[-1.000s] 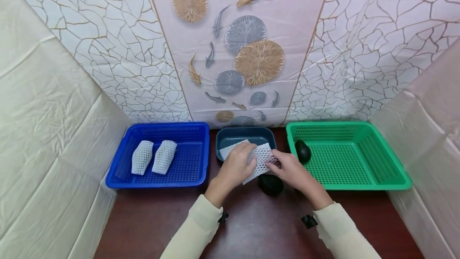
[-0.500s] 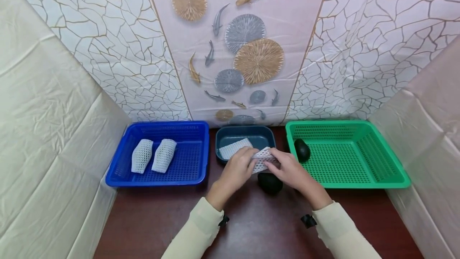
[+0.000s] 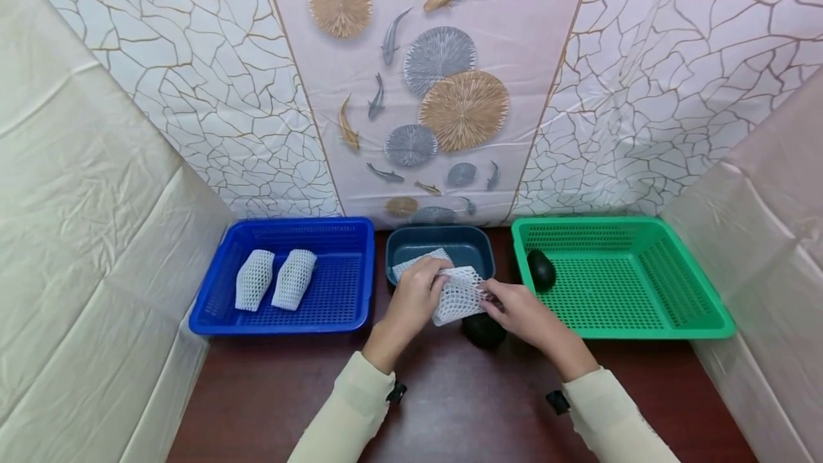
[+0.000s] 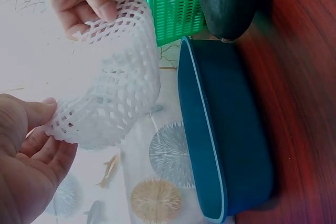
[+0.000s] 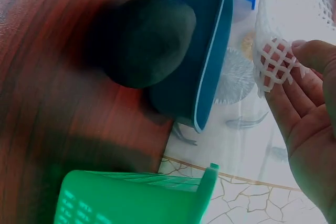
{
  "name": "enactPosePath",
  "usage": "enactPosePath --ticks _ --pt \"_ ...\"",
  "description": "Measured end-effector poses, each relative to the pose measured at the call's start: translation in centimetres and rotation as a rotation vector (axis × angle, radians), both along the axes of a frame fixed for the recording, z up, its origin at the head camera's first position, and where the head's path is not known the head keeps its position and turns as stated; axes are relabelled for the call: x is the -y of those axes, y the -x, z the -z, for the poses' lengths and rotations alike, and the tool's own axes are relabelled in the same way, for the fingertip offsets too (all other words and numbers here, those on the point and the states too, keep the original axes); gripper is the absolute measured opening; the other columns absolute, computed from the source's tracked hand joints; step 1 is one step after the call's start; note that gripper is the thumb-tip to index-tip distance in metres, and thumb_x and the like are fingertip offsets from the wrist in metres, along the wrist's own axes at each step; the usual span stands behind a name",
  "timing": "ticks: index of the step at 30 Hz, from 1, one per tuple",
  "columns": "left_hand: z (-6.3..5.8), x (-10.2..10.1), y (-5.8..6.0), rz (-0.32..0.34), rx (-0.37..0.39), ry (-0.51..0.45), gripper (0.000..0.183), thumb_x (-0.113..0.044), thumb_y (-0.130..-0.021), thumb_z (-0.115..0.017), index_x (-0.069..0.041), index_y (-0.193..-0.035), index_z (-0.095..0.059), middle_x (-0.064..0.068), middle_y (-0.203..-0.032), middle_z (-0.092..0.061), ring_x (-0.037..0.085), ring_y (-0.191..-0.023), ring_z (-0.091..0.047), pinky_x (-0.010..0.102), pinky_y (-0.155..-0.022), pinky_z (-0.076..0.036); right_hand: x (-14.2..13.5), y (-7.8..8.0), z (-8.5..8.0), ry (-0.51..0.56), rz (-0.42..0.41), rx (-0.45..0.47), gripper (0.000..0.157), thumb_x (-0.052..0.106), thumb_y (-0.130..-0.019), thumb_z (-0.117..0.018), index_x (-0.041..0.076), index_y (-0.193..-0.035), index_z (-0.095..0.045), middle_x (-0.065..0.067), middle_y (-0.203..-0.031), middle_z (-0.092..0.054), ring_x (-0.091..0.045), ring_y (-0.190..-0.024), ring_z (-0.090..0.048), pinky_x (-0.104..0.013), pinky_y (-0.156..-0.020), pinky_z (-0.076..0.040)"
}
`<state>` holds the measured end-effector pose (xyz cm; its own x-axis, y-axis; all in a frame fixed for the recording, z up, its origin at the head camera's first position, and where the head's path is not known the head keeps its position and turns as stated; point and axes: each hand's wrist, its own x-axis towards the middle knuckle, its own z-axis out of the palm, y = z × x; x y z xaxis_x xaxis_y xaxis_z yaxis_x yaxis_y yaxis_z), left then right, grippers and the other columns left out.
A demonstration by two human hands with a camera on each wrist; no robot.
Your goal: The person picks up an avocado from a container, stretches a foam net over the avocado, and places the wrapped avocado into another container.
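A white foam net sleeve [image 3: 460,294] is stretched between my two hands over the front of the dark teal tub [image 3: 472,236]. My left hand [image 3: 416,296] pinches one end between thumb and fingers. At the other end, my right hand [image 3: 518,310] pinches the mesh edge; its thumb lies on the netting [image 5: 275,62] in the right wrist view. Below the sleeve, a dark avocado [image 3: 484,333] rests on the table, partly covered by the sleeve in the head view. Another white net sleeve [image 3: 411,264] lies in the tub.
To the left, a blue basket [image 3: 334,331] holds two net-wrapped pieces [image 3: 254,280]. On the right stands a green basket [image 3: 697,334] with one avocado [image 3: 541,270] at its left side. A patterned cloth [image 3: 411,184] hangs behind the dark red table [image 3: 450,413].
The held sleeve folded up between the hands half a second ago and is now spread out again. The left hand has turned and the hands have moved slightly apart.
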<state>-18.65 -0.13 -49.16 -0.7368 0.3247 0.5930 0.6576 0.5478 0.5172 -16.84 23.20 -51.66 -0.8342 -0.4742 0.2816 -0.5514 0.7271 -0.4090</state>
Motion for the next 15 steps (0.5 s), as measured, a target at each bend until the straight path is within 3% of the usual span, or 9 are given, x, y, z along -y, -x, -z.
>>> enactPosePath --ticks 5,12,15 --pt "0.6 0.1 -0.1 -0.001 0.038 0.013 0.016 -0.003 -0.093 -0.074 -0.004 -0.109 -0.072 0.01 -0.107 -0.074 0.023 -0.102 -0.071 0.037 -0.091 -0.059 0.0 -0.2 -0.1 0.015 -0.008 -0.061 0.02 0.006 -0.091 -0.077 0.008 -0.107 -0.066 -0.002 -0.094 -0.073 -0.012 -0.082 -0.071 -0.03 -0.069 -0.06" --pt "1.6 0.3 -0.2 0.053 0.191 -0.013 0.024 -0.008 -0.095 -0.071 -0.004 -0.119 -0.07 0.011 -0.109 -0.072 0.024 -0.1 -0.068 0.037 -0.089 -0.057 0.3 -0.6 -1.5 0.005 -0.064 -0.213 0.021 0.002 -0.088 -0.078 0.007 -0.106 -0.067 -0.004 -0.096 -0.07 -0.016 -0.087 -0.069 -0.036 -0.074 -0.059" --pt "1.9 0.5 -0.3 0.088 0.265 -0.047 0.035 -0.013 -0.095 -0.068 -0.004 -0.128 -0.064 0.011 -0.118 -0.069 0.024 -0.109 -0.066 0.039 -0.095 -0.055 0.5 -0.7 -1.9 0.013 -0.103 -0.277 0.024 -0.003 -0.086 -0.079 0.005 -0.105 -0.067 -0.007 -0.097 -0.07 -0.018 -0.089 -0.069 -0.037 -0.074 -0.059"
